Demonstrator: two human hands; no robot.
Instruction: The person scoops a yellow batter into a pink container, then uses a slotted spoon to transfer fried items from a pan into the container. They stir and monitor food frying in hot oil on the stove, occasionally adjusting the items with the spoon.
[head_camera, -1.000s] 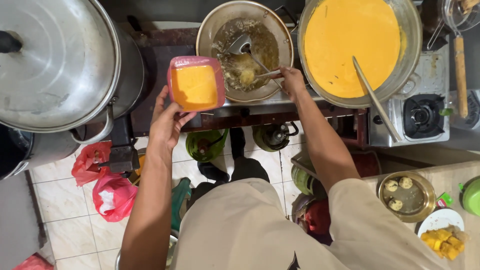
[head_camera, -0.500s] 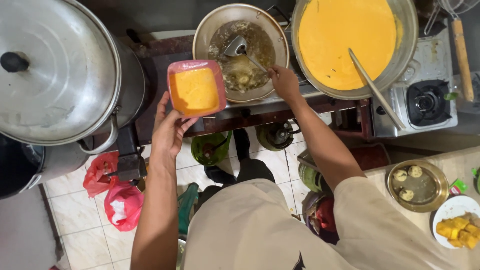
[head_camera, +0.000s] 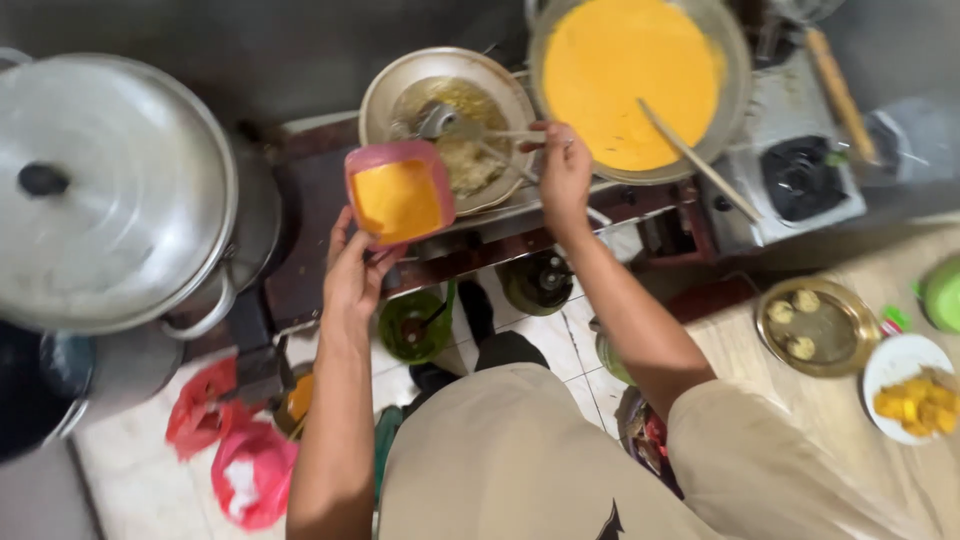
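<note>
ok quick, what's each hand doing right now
Left hand: closed on the pink square container of orange batter.
Right hand: closed on the metal utensil handles over the frying pan.

Pink tub, orange batter

The square tub in the left hand looks like matt pink plastic. The wok, big lidded pot and ladle are dull grey metal. The floor tiles are glossy, the shirt soft beige cloth
</note>
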